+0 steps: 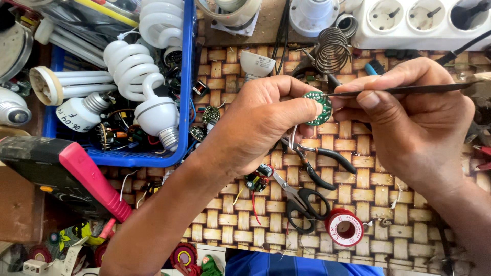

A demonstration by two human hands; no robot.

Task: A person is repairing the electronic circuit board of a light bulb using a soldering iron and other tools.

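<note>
The left hand [255, 120] pinches a small round green board [318, 108] between thumb and fingertips, just right of the picture's centre. The right hand [414, 115] grips a thin dark iron [409, 89], held almost flat, and its tip touches the top edge of the board at about 1 o'clock. So the step in hand looks like soldering, or heating a joint, on this board. I judge that the next move needs a steady tip on one small pad while the left hand keeps the board from turning.

The board is flat, with small pale spots on its face. Under the hands lies a woven mat [378, 204] of light and dark strips. On it, at 6 o'clock from the board, rest pliers [319, 163] with black handles, scissors [302, 199] and a red spool [345, 229] of solder. At 9 o'clock a blue basket [186, 76] holds white spiral lamps [135, 66] with smooth glass. At 12 o'clock stands a metal coil [331, 50], and at 1 o'clock a white plastic power strip [424, 23].
</note>
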